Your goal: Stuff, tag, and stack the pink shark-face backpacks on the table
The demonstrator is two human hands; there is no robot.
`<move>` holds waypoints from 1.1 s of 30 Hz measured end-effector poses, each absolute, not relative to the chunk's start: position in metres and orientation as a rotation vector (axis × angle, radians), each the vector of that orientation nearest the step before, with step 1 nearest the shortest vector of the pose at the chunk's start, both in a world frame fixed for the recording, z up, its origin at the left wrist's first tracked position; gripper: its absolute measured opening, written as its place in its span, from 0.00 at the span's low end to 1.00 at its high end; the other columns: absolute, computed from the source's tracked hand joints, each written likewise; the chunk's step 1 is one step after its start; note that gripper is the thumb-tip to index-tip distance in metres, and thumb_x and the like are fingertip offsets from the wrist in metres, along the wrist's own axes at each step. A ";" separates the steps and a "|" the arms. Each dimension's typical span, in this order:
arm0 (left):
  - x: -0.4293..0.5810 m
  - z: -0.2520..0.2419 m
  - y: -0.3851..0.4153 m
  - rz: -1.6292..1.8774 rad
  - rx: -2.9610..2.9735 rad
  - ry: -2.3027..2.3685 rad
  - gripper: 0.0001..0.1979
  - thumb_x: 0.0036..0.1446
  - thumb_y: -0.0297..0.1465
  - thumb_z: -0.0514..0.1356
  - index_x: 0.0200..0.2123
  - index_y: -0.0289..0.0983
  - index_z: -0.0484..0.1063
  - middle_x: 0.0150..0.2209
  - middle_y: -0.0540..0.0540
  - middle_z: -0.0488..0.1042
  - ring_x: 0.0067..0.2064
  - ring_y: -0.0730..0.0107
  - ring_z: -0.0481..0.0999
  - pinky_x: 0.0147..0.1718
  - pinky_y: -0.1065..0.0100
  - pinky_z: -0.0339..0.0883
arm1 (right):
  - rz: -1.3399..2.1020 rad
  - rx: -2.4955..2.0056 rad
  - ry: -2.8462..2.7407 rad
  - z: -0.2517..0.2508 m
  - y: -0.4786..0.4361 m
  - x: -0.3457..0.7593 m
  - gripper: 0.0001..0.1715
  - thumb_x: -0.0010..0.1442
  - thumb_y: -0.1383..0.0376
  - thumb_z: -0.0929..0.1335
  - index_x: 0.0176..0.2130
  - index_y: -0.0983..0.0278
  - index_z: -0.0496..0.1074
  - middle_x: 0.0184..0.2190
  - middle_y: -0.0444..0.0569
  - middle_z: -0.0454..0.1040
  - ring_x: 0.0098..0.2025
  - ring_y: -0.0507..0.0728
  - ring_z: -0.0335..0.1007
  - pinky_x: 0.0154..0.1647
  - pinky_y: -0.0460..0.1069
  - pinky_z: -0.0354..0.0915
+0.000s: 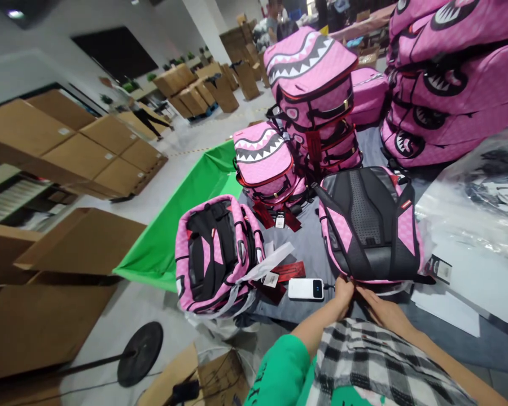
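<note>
A pink and black backpack (366,220) lies on the grey-covered table with its padded back and straps facing up. My left hand (344,294) is closed at its near bottom edge, fingertips partly hidden against the bag. Close beside it, my right hand (379,307) also reaches that edge, its fingers pinched near the left hand. A white power bank (305,288) with a small lit display lies left of my hands, a short dark cable at its right end. A black and white tag (441,269) sticks out at the backpack's right side.
Another pink backpack (209,256) sits left, with plastic strips and red tags (291,271). Shark-mouth bags (265,160) stand behind, and a tall pile (452,84) rises at right. Clear plastic (482,192) covers the right side. A green bin (182,208) and cartons (88,146) lie beyond.
</note>
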State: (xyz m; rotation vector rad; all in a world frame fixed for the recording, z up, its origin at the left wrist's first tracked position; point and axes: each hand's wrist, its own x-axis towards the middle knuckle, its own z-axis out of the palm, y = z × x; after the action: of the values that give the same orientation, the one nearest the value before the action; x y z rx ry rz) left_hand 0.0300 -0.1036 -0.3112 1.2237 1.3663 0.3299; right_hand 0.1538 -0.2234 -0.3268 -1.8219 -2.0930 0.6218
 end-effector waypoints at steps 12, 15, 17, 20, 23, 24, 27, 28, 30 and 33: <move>-0.039 -0.292 -0.109 0.164 2.341 0.809 0.15 0.65 0.27 0.56 0.54 0.37 0.74 0.58 0.37 0.74 0.62 0.54 0.69 0.63 0.52 0.59 | 0.812 -1.848 -1.924 -0.321 -0.212 0.153 0.36 0.60 0.71 0.61 0.66 0.60 0.67 0.56 0.57 0.77 0.47 0.62 0.82 0.46 0.54 0.76; -0.031 -0.292 -0.091 0.043 2.585 0.590 0.12 0.67 0.26 0.55 0.50 0.38 0.75 0.52 0.39 0.77 0.56 0.58 0.72 0.60 0.54 0.60 | 0.809 -1.867 -1.875 -0.317 -0.212 0.153 0.34 0.60 0.70 0.62 0.64 0.62 0.69 0.51 0.57 0.79 0.44 0.61 0.82 0.45 0.53 0.77; -0.029 -0.292 -0.081 -0.034 2.707 0.469 0.11 0.67 0.26 0.55 0.48 0.38 0.75 0.49 0.41 0.78 0.53 0.60 0.72 0.57 0.57 0.61 | 0.784 -1.879 -1.821 -0.312 -0.219 0.159 0.31 0.63 0.67 0.60 0.64 0.60 0.69 0.53 0.56 0.78 0.47 0.60 0.82 0.48 0.53 0.76; -0.027 -0.291 -0.075 -0.111 2.835 0.354 0.10 0.67 0.26 0.56 0.48 0.38 0.75 0.50 0.42 0.77 0.52 0.61 0.71 0.52 0.59 0.61 | 0.707 -1.934 -1.707 -0.305 -0.237 0.175 0.28 0.69 0.61 0.56 0.63 0.59 0.70 0.58 0.55 0.75 0.55 0.59 0.78 0.55 0.54 0.74; -0.027 -0.289 -0.078 -0.136 2.904 0.333 0.11 0.67 0.26 0.56 0.48 0.38 0.75 0.52 0.41 0.77 0.51 0.60 0.71 0.50 0.60 0.61 | 0.621 -1.993 -1.608 -0.304 -0.256 0.187 0.27 0.70 0.58 0.56 0.58 0.59 0.73 0.56 0.56 0.76 0.56 0.60 0.77 0.55 0.57 0.74; -0.027 -0.288 -0.080 -0.134 2.915 0.340 0.11 0.67 0.26 0.56 0.49 0.38 0.75 0.52 0.41 0.77 0.51 0.60 0.72 0.49 0.59 0.61 | 0.591 -1.989 -1.583 -0.305 -0.261 0.189 0.26 0.69 0.58 0.56 0.56 0.59 0.74 0.55 0.56 0.77 0.55 0.61 0.78 0.54 0.57 0.75; -0.033 -0.283 -0.085 -0.106 2.932 0.371 0.17 0.68 0.26 0.55 0.57 0.39 0.72 0.56 0.41 0.76 0.55 0.57 0.71 0.52 0.57 0.61 | 0.537 -1.917 -1.546 -0.309 -0.271 0.188 0.23 0.69 0.56 0.58 0.52 0.57 0.76 0.52 0.54 0.79 0.52 0.59 0.79 0.51 0.55 0.77; -0.037 -0.282 -0.087 -0.093 2.925 0.363 0.20 0.68 0.26 0.55 0.61 0.41 0.70 0.59 0.42 0.75 0.58 0.56 0.70 0.54 0.56 0.61 | 0.531 -1.893 -1.544 -0.310 -0.273 0.187 0.22 0.69 0.56 0.59 0.51 0.57 0.77 0.52 0.54 0.80 0.51 0.59 0.80 0.50 0.54 0.77; -0.048 -0.279 -0.091 -0.029 2.750 0.378 0.24 0.67 0.27 0.56 0.64 0.45 0.67 0.63 0.43 0.73 0.64 0.53 0.65 0.60 0.53 0.57 | 0.516 -1.880 -1.542 -0.312 -0.279 0.186 0.24 0.70 0.53 0.58 0.51 0.57 0.77 0.51 0.54 0.80 0.49 0.58 0.81 0.48 0.53 0.78; -0.063 -0.278 -0.100 0.129 2.157 0.607 0.18 0.61 0.29 0.62 0.55 0.45 0.77 0.59 0.42 0.76 0.67 0.52 0.64 0.66 0.49 0.50 | 0.433 -1.907 -1.492 -0.312 -0.292 0.188 0.27 0.70 0.49 0.58 0.49 0.58 0.78 0.49 0.55 0.81 0.48 0.59 0.81 0.46 0.53 0.78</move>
State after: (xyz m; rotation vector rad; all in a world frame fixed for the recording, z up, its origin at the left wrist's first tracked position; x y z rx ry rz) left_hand -0.0629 -0.1001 -0.2782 2.1571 0.6074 0.1292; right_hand 0.1883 -0.2915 -0.3123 -1.9072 -1.4922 0.4326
